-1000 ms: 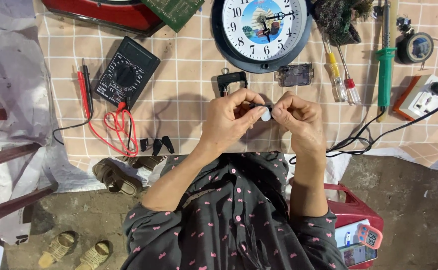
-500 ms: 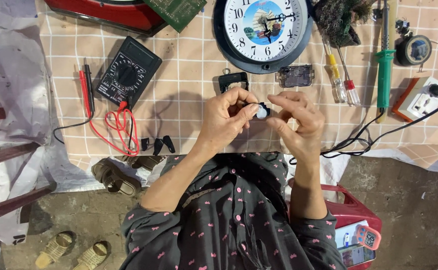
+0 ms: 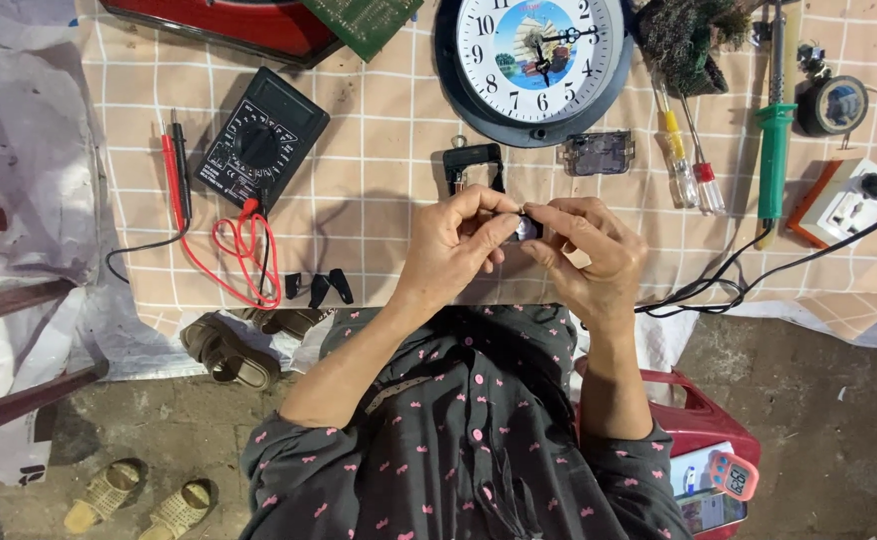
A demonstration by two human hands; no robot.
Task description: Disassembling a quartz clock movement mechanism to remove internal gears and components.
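**Small part pinched over a crowded cloth**

At left of the frame: red and black probe leads (image 3: 244, 262), thin, rubbery and looped, trailing off the black multimeter (image 3: 261, 140), a matte plastic slab with a round dial. Easily snagged by a sleeve or elbow, likely dragging the meter toward the table edge.

Centre: left hand (image 3: 456, 252) curled nearly shut, thumb and forefinger pinched on a small dark component (image 3: 529, 229) with a pale glint on its face. Right hand (image 3: 591, 262) likewise closed around the same piece from the other side, fingertips meeting the left's. Held just above the checked cloth (image 3: 379, 215), below the round wall clock (image 3: 541, 62). Too small to tell its exact kind. Smooth and tiny, so probably prone to slipping out of the pinch and dropping to the rough concrete floor or vanishing among sandals (image 3: 227, 350) under the table edge.

Just above: black clock movement (image 3: 474, 165), boxy; clear plastic cover (image 3: 598, 152), brittle-looking.

Right: two screwdrivers (image 3: 689, 165), green-handled soldering iron (image 3: 775, 130), black cable (image 3: 759, 275) curling near the right wrist. Risk of catching it and, if live, pulling the iron across the cloth.
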